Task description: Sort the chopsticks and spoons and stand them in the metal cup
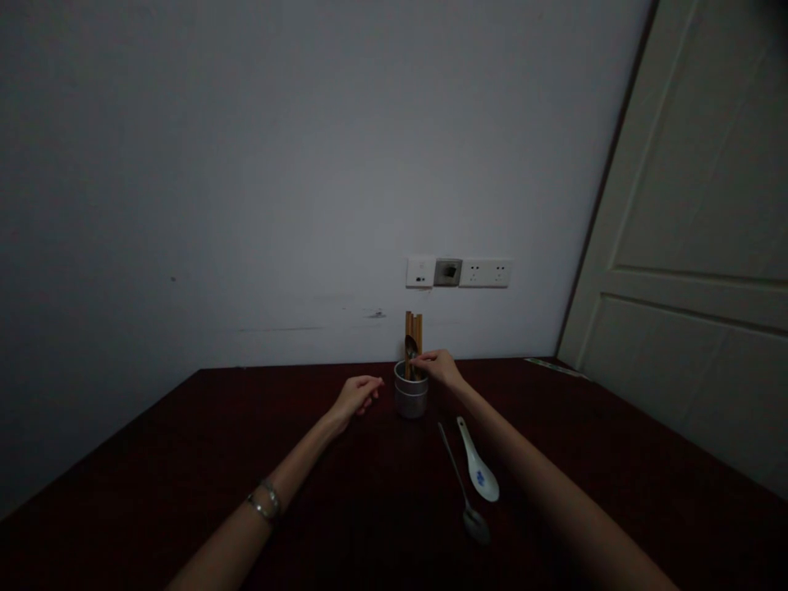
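A metal cylindrical holder (410, 400) stands upright on the dark red table, with several wooden chopsticks (418, 328) rising out of it. Among them a metal spoon (410, 345) sits bowl up, and my right hand (438, 366) pinches it just above the holder's rim. To the left of the holder, apart from it, my left hand (359, 395) has its fingers curled together and seems to hold nothing. In front of the holder lie a white ceramic spoon (478, 468) with a blue pattern and a long-handled metal spoon (466, 499), side by side.
The table (246, 460) runs back to a pale wall (277, 164). Power sockets (485, 273) are fixed to the wall above the holder. A panelled door (695, 246) stands along the right side. A thin strip (556, 368) lies at the table's back right edge.
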`<state>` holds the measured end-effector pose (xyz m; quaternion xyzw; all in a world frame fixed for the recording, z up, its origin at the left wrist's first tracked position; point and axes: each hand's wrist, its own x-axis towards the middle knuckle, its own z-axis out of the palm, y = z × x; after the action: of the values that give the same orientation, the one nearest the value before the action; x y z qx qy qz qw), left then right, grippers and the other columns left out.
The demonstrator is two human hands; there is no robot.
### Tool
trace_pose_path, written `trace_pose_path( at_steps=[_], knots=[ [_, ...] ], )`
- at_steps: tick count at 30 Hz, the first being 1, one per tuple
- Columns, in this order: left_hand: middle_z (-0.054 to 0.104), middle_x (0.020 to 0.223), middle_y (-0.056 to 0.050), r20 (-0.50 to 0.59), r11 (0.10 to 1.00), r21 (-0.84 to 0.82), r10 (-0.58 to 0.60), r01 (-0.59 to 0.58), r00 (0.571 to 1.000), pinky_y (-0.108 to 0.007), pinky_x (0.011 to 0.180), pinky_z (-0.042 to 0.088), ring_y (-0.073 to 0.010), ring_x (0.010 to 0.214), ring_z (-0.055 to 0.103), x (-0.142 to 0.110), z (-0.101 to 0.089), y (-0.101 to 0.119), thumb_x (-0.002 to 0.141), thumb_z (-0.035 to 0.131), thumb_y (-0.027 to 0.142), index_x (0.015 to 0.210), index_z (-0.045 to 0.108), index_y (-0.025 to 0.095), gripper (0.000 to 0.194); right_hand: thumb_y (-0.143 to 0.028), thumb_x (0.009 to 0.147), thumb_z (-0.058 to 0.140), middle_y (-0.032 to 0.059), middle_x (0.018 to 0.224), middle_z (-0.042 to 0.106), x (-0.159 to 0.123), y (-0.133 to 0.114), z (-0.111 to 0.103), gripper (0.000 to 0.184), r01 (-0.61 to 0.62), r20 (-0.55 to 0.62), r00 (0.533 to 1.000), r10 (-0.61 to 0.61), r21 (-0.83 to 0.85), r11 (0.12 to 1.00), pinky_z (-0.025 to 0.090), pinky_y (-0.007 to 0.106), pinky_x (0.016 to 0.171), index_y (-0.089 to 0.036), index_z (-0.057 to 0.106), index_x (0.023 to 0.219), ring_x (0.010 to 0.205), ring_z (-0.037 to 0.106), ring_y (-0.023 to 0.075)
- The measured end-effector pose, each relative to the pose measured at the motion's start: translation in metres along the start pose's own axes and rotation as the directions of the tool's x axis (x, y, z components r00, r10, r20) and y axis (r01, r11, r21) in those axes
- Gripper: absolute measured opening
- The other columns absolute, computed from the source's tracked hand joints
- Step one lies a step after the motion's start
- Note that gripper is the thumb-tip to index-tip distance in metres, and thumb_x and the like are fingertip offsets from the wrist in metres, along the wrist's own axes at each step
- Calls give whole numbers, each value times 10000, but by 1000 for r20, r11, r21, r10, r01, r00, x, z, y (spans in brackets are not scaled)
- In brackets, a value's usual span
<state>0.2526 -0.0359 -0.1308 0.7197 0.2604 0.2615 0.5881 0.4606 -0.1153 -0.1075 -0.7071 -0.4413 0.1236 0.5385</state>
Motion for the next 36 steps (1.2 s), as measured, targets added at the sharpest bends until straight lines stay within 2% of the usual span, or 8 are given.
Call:
trace_pose_path(
  at_steps=[14,16,21,24,32,36],
  knots=[
    [482,583,33,48,999,47,-8,6,999,-159,325,165,-28,379,316,3,0,-9,704,515,531,820,606,122,435,-308,627,651,57,654,689,-5,-3,0,198,-13,35,999,21,-212,977,373,203,498,-136,726,691,622,614,156],
    [482,574,35,60,998,67,-18,14,998,-160,325,167,-30,377,319,2,0,-8,706,508,534,826,607,123,439,-319,613,657,51,639,685,-4,0,1,195,-10,25,1000,15,-185,983,376,209,502,-146,724,673,616,611,158],
    [480,571,36,65,993,110,-51,44,997,-161,323,180,-33,378,328,0,3,-5,710,497,525,824,600,119,434,-341,588,667,70,677,693,1,2,2,250,-12,2,1000,12,44,999,430,227,555,-125,718,703,629,615,165],
    [477,568,38,65,990,126,-67,58,996,-162,326,191,-33,380,332,-2,4,-2,711,493,518,824,602,117,431,-345,603,653,79,721,699,2,5,2,270,-16,0,1000,16,82,996,450,228,599,-117,715,733,675,623,164],
    [482,566,33,92,990,134,-56,43,994,-162,326,187,-36,381,331,0,5,-9,696,508,523,809,612,115,436,-362,568,678,65,719,699,0,19,6,283,-74,14,997,73,62,995,450,243,607,-134,714,732,671,623,169],
    [469,545,37,31,992,125,-17,14,999,-168,334,182,-34,377,321,1,3,-5,670,537,508,773,608,109,418,-394,572,674,41,709,698,-1,22,6,284,-75,15,997,75,0,997,444,239,611,-165,717,734,681,620,167]
  ],
)
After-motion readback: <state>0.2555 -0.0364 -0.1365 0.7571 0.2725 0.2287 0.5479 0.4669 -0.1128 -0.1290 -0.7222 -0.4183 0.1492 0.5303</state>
